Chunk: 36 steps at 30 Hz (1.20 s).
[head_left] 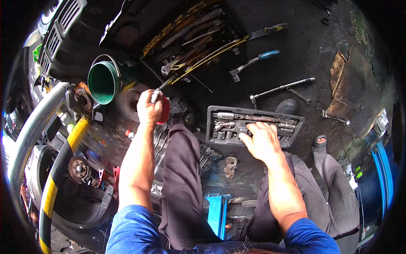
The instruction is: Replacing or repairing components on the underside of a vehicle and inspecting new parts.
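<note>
My left hand [149, 111] is closed round a tool with a metal shaft [165, 84], which points up and right towards the open toolbox [190, 36]. A red rounded part [163, 112] shows beside the palm; the tool's exact kind is unclear. My right hand [263, 140] reaches into a grey socket set tray [210, 122], thumb and fingers bent round something I cannot make out. Long extension bars [245, 117] lie along the tray's far side. Small sockets [221, 135] stand left of the right hand, and larger ones [287, 126] lie to its right.
Beyond the tray lie a blue-handled ratchet [254, 63], a long wrench bar [281, 88], a spanner [299, 96] and a saw [266, 31]. A green bucket [102, 82] stands left, near a yellow-black bar [63, 161]. Another person's foot [320, 140] is at right.
</note>
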### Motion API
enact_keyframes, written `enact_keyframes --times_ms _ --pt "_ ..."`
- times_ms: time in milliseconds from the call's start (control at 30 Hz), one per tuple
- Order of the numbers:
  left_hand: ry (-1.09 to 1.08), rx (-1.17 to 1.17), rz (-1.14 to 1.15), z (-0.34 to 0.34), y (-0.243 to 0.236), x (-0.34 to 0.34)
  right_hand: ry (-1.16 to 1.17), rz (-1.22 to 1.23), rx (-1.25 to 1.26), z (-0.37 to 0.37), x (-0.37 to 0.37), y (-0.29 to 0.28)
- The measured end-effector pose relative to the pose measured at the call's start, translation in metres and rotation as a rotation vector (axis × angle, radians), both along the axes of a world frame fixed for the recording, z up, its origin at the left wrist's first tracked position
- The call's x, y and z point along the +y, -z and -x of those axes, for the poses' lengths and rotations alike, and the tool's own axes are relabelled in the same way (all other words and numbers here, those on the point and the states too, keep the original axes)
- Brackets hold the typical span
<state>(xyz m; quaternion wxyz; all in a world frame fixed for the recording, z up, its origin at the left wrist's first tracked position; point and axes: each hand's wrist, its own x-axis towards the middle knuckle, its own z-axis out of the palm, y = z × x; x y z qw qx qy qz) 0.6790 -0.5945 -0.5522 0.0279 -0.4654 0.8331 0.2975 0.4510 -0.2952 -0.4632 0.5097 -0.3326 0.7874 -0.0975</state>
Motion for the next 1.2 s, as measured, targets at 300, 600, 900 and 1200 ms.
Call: enact_keyframes --times_ms 300,600,900,1200 --pt "-0.337 -0.181 -0.164 -0.001 0.009 0.008 -0.046 -0.039 -0.027 -0.007 -0.006 0.001" --pt "0.155 -0.572 -0.198 0.044 -0.003 -0.020 -0.076 -0.034 -0.012 -0.004 -0.024 -0.005" --pt "-0.996 0.413 -0.800 0.004 -0.082 0.002 -0.176 0.051 0.119 0.012 -0.103 0.017" --pt "-1.067 1.130 -1.346 0.028 -0.093 0.025 -0.497 0.051 0.211 0.050 -0.254 0.049"
